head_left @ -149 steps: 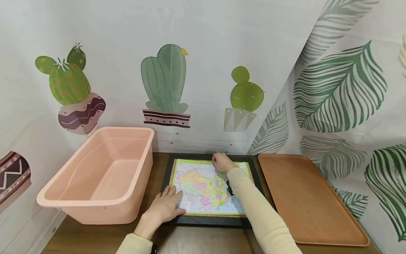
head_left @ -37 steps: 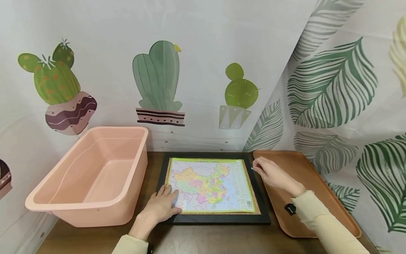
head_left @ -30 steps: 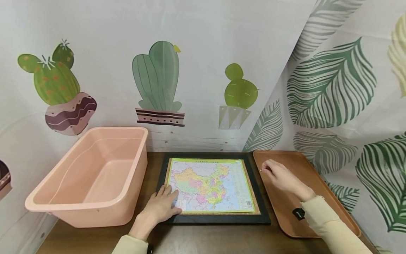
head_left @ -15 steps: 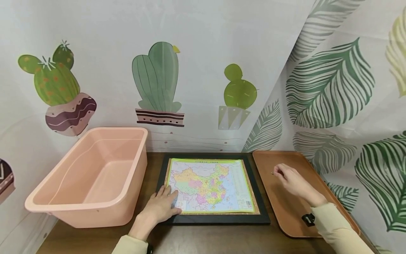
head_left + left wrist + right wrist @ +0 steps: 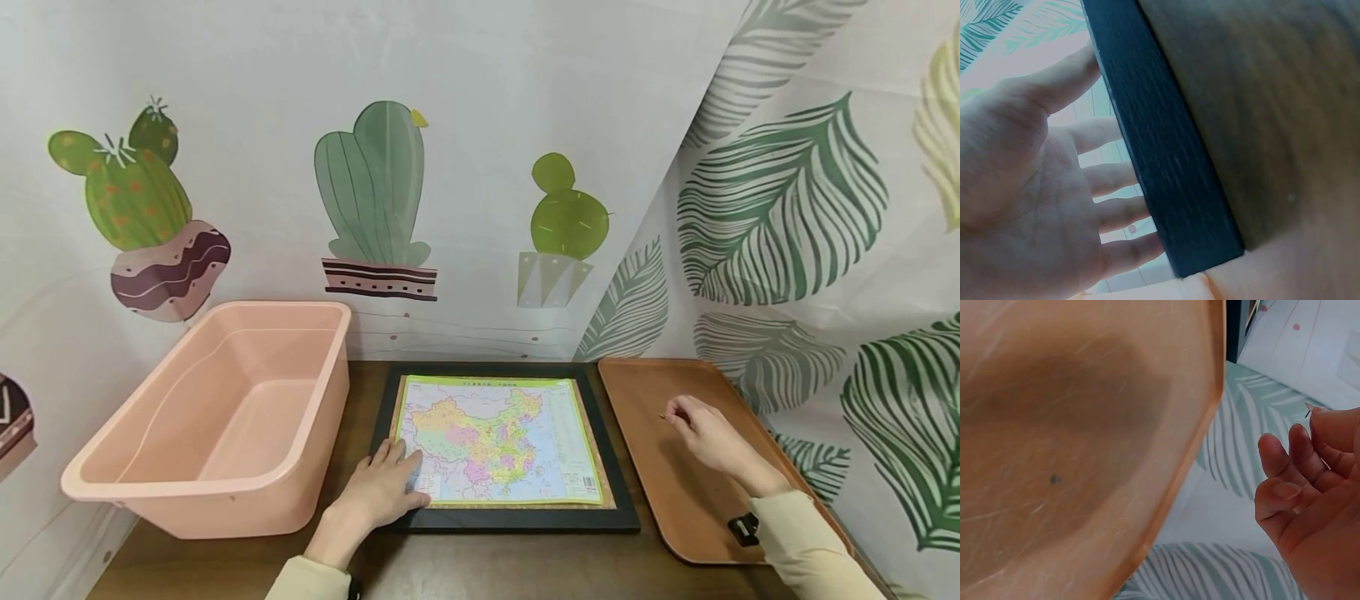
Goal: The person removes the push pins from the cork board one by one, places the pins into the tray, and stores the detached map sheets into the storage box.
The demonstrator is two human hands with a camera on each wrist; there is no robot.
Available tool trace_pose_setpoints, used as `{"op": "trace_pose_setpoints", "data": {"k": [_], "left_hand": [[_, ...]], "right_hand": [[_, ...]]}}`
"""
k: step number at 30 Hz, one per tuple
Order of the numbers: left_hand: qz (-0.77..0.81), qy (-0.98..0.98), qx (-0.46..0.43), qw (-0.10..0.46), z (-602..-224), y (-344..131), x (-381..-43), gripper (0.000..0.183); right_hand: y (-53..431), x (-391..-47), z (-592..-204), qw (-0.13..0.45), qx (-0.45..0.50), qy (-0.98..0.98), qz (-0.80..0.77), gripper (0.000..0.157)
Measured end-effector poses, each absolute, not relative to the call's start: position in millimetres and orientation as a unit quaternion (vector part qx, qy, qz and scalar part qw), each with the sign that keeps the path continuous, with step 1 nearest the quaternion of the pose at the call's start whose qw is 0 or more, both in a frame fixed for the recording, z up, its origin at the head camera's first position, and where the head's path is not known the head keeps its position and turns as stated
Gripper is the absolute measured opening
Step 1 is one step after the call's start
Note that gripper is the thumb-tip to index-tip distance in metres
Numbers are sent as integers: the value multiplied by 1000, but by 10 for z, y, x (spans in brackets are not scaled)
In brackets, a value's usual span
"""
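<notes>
My right hand [image 5: 708,437] is over the brown tray. Its thumb and forefinger pinch a tiny thumbtack [image 5: 1307,414], whose thin dark spike sticks out past the fingertips in the right wrist view. The other fingers curl loosely. A colourful printed map [image 5: 487,433] lies on a cork board with a black frame [image 5: 517,518]. On the board's lower left corner rests my left hand [image 5: 378,487], fingers straight and spread, fingertips over the map's left edge. From below, the left wrist view shows the palm beside the frame's edge.
To the left stands a deep pink plastic basin [image 5: 318,400]. The low-rimmed brown tray [image 5: 645,379] lies to the right of the board. Behind the wooden table [image 5: 465,567] hangs a white cloth [image 5: 480,167] printed with cacti and leaves.
My right hand first worked at the map's top edge, then moved right, away from the board and over the tray, with the thumbtack between its fingertips. My left hand has stayed on the board's corner.
</notes>
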State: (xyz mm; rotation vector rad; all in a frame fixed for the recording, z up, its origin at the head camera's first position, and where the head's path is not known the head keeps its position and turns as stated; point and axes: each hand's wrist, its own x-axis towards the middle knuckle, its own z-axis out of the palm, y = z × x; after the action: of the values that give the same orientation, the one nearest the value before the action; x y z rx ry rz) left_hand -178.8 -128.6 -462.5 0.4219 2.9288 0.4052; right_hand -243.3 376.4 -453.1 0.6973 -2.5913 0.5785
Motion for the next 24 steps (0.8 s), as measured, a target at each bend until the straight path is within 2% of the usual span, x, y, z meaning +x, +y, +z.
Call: {"op": "trace_pose_setpoints", "data": {"k": [13, 24], "left_hand": [[131, 978, 143, 75, -4608, -1285, -1773, 69], [131, 978, 143, 73, -4610, -1284, -1772, 68]], "right_hand": [[3967, -2434, -4663, 201, 226, -933, 194, 24], [4133, -2458, -4756, 148, 196, -952, 182, 20]]}}
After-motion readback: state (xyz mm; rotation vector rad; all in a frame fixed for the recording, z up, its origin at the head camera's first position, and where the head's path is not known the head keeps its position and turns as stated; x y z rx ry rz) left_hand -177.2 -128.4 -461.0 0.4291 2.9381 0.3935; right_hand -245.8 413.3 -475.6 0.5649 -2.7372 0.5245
